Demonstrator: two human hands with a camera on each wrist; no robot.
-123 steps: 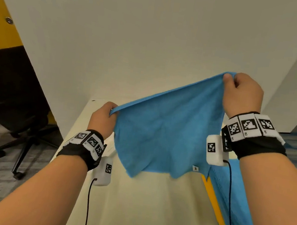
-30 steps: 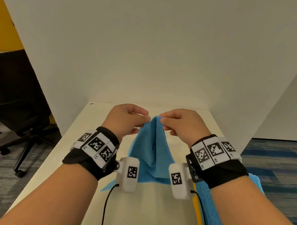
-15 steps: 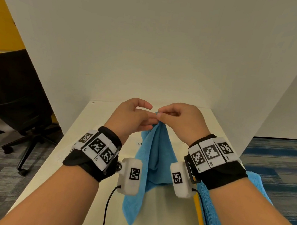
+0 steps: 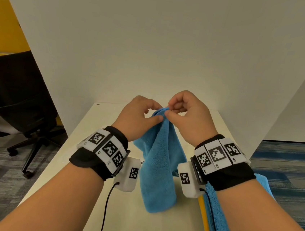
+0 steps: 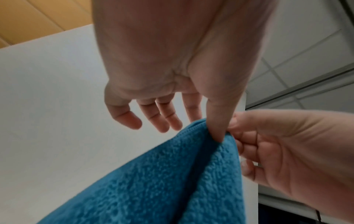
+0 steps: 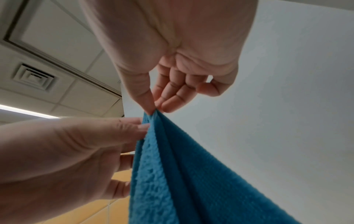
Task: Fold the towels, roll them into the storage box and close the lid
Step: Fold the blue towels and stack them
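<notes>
Blue towel (image 4: pixel 158 165) hangs doubled above the white table (image 4: pixel 92 146), both top corners bunched together. Left hand (image 4: pixel 138 115) and right hand (image 4: pixel 187 115) each pinch them thumb-to-fingertip, almost touching. Risk: the pinches are shallow, so during the handover one layer could slip and the fold drop open. Storage box not in view.

A bright blue towel (image 4: pixel 158 165) hangs over the cream-white table (image 4: pixel 136 224), black wristbands (image 4: pixel 104 157) carry white tags with black square-code patterns, a yellow strip (image 4: pixel 205 220) edges more blue cloth (image 4: pixel 224 226), and beyond sit a black chair (image 4: pixel 18 90), a yellow wall (image 4: pixel 3 24) and grey-and-blue striped carpet (image 4: pixel 289 167).
</notes>
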